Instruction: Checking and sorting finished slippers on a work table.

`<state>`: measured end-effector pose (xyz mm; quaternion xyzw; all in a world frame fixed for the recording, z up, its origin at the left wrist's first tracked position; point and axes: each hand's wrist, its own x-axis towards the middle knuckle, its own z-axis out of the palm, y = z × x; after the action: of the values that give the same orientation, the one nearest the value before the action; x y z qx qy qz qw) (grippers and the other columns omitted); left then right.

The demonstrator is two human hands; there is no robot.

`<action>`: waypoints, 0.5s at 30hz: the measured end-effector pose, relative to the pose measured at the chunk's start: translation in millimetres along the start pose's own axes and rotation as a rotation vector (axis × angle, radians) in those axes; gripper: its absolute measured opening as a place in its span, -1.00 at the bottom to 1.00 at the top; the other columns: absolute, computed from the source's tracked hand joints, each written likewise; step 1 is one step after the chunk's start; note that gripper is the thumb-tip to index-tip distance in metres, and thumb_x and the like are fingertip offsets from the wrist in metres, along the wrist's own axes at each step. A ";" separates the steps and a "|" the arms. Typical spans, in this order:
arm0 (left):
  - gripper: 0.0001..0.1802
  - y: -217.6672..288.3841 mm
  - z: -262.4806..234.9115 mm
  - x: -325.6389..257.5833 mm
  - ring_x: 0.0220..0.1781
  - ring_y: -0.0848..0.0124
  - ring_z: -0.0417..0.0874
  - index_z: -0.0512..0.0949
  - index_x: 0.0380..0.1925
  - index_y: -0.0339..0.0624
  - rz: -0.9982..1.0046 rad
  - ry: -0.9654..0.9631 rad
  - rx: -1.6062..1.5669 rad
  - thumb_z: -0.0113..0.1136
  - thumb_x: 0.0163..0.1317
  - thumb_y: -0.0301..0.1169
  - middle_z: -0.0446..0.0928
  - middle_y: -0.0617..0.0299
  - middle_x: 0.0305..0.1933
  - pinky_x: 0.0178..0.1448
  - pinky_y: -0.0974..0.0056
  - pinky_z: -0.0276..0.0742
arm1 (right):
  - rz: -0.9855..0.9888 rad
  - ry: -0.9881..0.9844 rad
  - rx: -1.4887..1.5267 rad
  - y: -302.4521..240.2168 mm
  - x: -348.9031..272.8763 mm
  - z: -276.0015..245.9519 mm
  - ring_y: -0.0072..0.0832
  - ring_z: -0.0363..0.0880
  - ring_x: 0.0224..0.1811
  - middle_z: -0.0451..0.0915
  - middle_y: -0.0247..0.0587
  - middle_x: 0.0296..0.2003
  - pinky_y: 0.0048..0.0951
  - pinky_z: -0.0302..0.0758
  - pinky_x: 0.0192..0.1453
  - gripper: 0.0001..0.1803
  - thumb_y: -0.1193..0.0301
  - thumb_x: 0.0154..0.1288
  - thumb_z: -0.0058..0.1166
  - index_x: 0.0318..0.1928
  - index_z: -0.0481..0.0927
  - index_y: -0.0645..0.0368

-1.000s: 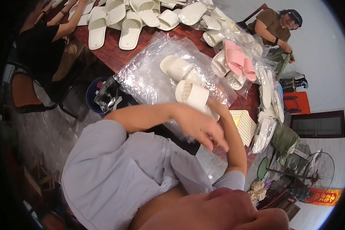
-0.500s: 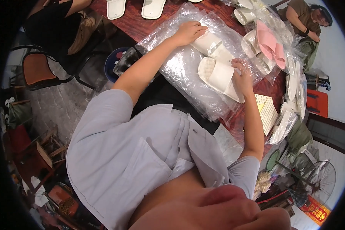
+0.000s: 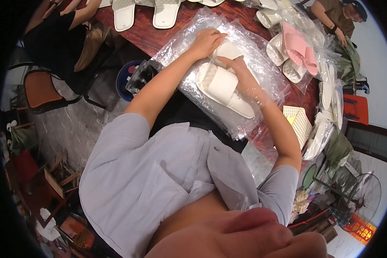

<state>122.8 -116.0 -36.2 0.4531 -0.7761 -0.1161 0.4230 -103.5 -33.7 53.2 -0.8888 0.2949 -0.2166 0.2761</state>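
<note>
The left hand (image 3: 206, 41) presses flat on the far slipper (image 3: 226, 50) (steadying it on the bags (image 3: 262, 73)) while the right hand (image 3: 244, 81) pinches the near slipper (image 3: 225, 88).

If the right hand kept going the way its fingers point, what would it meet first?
Probably the second white slipper, which the left hand rests on; the right hand points up-left over the nearer white slipper. Depth is unclear.

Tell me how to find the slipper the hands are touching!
Look at the dark red wooden table, then the stack of clear plastic bags near its edge. The white slipper lies on top of them, between the left hand and right hand. Unlike the pink slippers nearby, it is white and unbagged.
</note>
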 end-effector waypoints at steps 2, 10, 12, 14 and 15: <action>-0.65 0.5 -0.2 -0.8 0.10 0.06 0.61 0.67 0.17 -0.02 -0.010 -0.011 0.025 0.03 0.53 -0.24 0.63 0.08 0.00 0.24 0.00 0.47 | 0.098 -0.093 -0.056 -4.6 8.3 0.9 0.02 0.48 0.32 0.48 0.13 0.33 -0.17 0.39 0.40 -0.28 0.56 0.21 0.26 0.42 0.52 -0.09; -0.63 11.1 -7.0 -8.5 0.28 0.10 0.51 0.61 0.23 0.07 0.019 -0.088 0.233 0.09 0.49 -0.22 0.52 0.12 0.22 0.36 -0.04 0.35 | 0.209 0.068 0.127 10.4 -39.5 -28.4 -0.20 0.72 0.11 0.71 0.07 0.08 -0.35 0.56 0.28 -0.30 0.67 0.06 0.25 0.31 0.63 0.08; -0.61 14.9 -5.0 -10.2 0.35 0.10 0.46 0.57 0.27 0.10 0.033 -0.098 0.327 0.10 0.48 -0.22 0.48 0.12 0.27 0.39 -0.08 0.31 | 0.376 0.107 -0.161 23.3 -65.1 -43.5 -0.35 0.68 0.19 0.71 0.06 0.12 -0.38 0.53 0.31 -0.31 0.67 0.03 0.28 0.29 0.63 0.19; -0.59 16.5 -0.8 -11.7 0.42 0.10 0.41 0.55 0.29 0.12 0.046 -0.086 0.424 0.11 0.47 -0.22 0.44 0.11 0.31 0.42 -0.11 0.26 | 0.518 0.250 0.077 28.0 -98.4 -48.4 -0.38 0.66 0.19 0.70 0.00 0.15 -0.41 0.52 0.31 -0.37 0.69 0.09 0.24 0.27 0.64 0.25; -0.58 16.2 1.3 -12.3 0.45 0.09 0.38 0.55 0.29 0.13 0.049 -0.088 0.429 0.11 0.46 -0.22 0.44 0.12 0.32 0.44 -0.12 0.25 | 0.499 0.279 0.067 31.3 -111.1 -48.0 -0.38 0.65 0.19 0.70 -0.03 0.16 -0.42 0.51 0.33 -0.40 0.71 0.14 0.19 0.26 0.64 0.25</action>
<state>114.9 -97.4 -34.7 0.5081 -0.8116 0.0423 0.2853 -223.8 -0.7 45.3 -0.7408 0.5324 -0.2715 0.3068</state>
